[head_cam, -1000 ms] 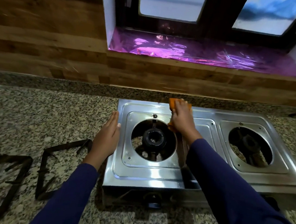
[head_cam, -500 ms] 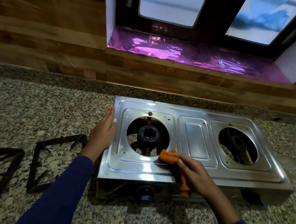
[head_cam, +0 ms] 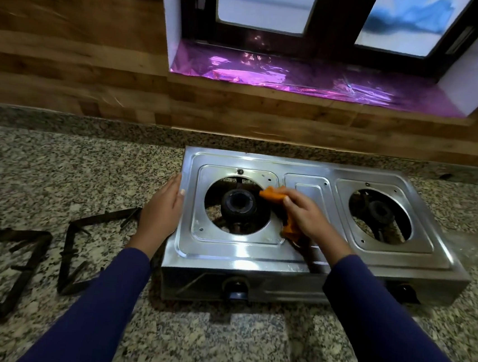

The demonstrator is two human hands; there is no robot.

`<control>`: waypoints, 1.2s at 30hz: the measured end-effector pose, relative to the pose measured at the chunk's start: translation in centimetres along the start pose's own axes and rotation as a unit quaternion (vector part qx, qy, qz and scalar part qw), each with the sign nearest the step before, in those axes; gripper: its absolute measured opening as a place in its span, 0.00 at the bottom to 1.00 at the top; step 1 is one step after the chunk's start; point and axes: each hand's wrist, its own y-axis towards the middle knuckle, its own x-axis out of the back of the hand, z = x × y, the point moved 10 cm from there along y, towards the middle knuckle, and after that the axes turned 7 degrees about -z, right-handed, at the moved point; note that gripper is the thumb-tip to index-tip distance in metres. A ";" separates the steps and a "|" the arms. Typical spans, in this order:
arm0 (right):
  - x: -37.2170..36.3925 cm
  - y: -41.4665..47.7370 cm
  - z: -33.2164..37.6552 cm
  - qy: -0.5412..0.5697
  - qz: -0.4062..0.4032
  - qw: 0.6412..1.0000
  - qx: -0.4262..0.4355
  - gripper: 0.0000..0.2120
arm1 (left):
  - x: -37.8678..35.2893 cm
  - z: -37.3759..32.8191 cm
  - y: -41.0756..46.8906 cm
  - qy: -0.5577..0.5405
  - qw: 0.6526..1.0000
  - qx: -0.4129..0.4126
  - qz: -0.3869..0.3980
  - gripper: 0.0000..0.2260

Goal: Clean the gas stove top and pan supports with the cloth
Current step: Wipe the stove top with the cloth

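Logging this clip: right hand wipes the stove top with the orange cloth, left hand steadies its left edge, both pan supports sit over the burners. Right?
No: the head view shows both pan supports lying on the counter left of the stove, off the burners. The right hand wiping with the orange cloth and the left hand on the left edge are correct.

On the counter, 2 pan supports lie at 9 o'clock of the stove, with the window sill at its 12 o'clock.

Home kitchen: gas stove, granite counter
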 end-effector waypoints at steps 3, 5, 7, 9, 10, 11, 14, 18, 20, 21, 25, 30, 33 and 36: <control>-0.9 -5.5 -0.5 -0.013 0.015 1.000 -0.019 0.13 | 0.5 0.5 -1.7 -0.045 0.999 0.009 -0.006 0.21; -2.3 -8.0 0.1 -0.016 0.020 1.000 -0.012 0.12 | 0.7 0.8 -2.5 -0.077 0.997 0.024 -0.010 0.21; -4.9 -9.0 1.6 -0.015 0.027 0.999 0.014 0.11 | 0.9 0.9 -3.2 -0.108 0.993 0.048 -0.011 0.20; -8.5 -8.8 2.9 -0.014 0.034 0.998 0.041 0.11 | 0.9 1.3 -3.9 -0.160 0.984 0.084 -0.003 0.19; -10.5 -8.6 3.9 -0.020 0.040 0.997 0.059 0.13 | 0.8 1.8 -4.2 -0.184 0.977 0.108 0.000 0.18; -12.4 -8.4 4.8 -0.025 0.042 0.996 0.078 0.14 | 0.9 2.1 -4.5 -0.202 0.971 0.126 0.005 0.17; -16.9 -8.0 8.0 -0.028 0.044 0.991 0.121 0.15 | 1.5 3.1 -5.4 -0.255 0.951 0.171 0.025 0.15; -19.9 -8.5 11.0 -0.023 0.070 0.984 0.164 0.13 | 3.5 5.8 -7.3 -0.311 0.921 0.233 0.009 0.17; -20.5 -9.2 11.3 -0.021 0.094 0.979 0.181 0.13 | 4.4 7.2 -8.6 -0.315 0.915 0.253 -0.005 0.17; -20.7 -9.6 11.2 -0.021 0.111 0.976 0.188 0.13 | 4.5 7.3 -9.1 -0.319 0.912 0.258 -0.007 0.17; -21.4 -11.9 11.4 -0.021 0.205 0.955 0.215 0.13 | 4.3 7.8 -12.3 -0.337 0.893 0.299 -0.025 0.17; -22.3 -14.3 11.1 0.024 0.283 0.940 0.191 0.13 | 4.6 8.2 -16.4 -0.341 0.872 0.349 -0.051 0.19; -23.3 -15.5 9.8 0.038 0.305 0.937 0.163 0.14 | 6.0 8.3 -19.4 -0.332 0.860 0.381 -0.074 0.17; -23.9 -16.1 8.4 0.069 0.284 0.948 0.123 0.14 | 7.4 8.8 -21.6 -0.298 0.863 0.400 -0.086 0.17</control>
